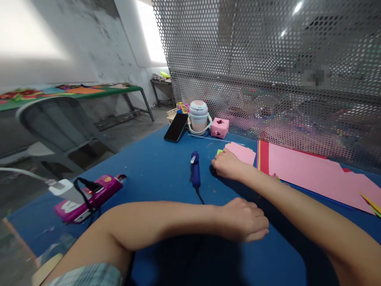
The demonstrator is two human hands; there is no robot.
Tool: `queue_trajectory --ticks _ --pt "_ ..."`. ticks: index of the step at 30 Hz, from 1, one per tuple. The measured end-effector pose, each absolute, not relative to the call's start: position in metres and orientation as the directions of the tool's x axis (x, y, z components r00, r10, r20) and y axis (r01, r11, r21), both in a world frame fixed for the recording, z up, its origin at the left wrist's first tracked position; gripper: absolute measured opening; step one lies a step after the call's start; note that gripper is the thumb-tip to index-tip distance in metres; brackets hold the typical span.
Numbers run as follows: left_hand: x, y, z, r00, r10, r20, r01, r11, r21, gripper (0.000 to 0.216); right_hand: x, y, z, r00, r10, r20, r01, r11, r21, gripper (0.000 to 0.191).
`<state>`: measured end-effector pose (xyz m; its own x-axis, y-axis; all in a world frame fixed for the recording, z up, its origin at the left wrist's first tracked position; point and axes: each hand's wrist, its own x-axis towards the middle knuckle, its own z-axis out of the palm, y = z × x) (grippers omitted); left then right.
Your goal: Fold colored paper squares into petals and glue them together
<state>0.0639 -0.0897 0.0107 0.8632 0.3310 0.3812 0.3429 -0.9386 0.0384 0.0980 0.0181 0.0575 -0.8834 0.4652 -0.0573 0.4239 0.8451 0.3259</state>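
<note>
My left hand point(245, 220) is low over the front of the blue table, knuckles up and fingers curled in. Its palm is hidden, so I cannot make out what it holds, if anything. Farther back, my right hand point(228, 163) is closed with its fingers bent down, beside a small stack of pink paper pieces point(242, 153). A bit of green paper point(219, 151) shows just behind its knuckles; whether the fingers touch it is hidden. Left of that hand lies a blue glue gun point(195, 171), its cord running toward me under my left forearm.
Long pink paper sheets point(303, 165) lie along the perforated metal panel point(268, 59). At the back are a phone point(177, 128), a white jug point(199, 118) and a pink paper box point(220, 128). A magenta power strip point(102, 192) with plugs sits left, near a grey chair point(59, 127).
</note>
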Motion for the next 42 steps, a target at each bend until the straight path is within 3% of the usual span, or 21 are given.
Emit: queue_trajectory --ticks 13,21,31,42 --pt "0.065 -0.088 0.012 0.871 0.322 0.371 0.334 -0.942 0.033 0.024 0.095 0.023 0.056 -0.799 0.599 -0.045 0.565 0.775 0.281 0.023" --pt "0.066 -0.089 0.015 0.88 0.335 0.335 0.333 -0.941 0.067 0.024 0.099 0.02 0.068 -0.835 0.536 -0.124 0.489 0.827 0.277 0.023" --pt "0.066 -0.09 0.019 0.889 0.349 0.297 0.345 -0.936 0.069 0.025 0.094 0.018 0.063 -0.833 0.54 -0.116 0.485 0.815 0.317 0.024" --pt "0.066 -0.09 0.019 0.887 0.339 0.314 0.33 -0.94 0.082 0.023 0.095 0.02 0.063 -0.814 0.57 -0.113 0.543 0.815 0.204 0.021"
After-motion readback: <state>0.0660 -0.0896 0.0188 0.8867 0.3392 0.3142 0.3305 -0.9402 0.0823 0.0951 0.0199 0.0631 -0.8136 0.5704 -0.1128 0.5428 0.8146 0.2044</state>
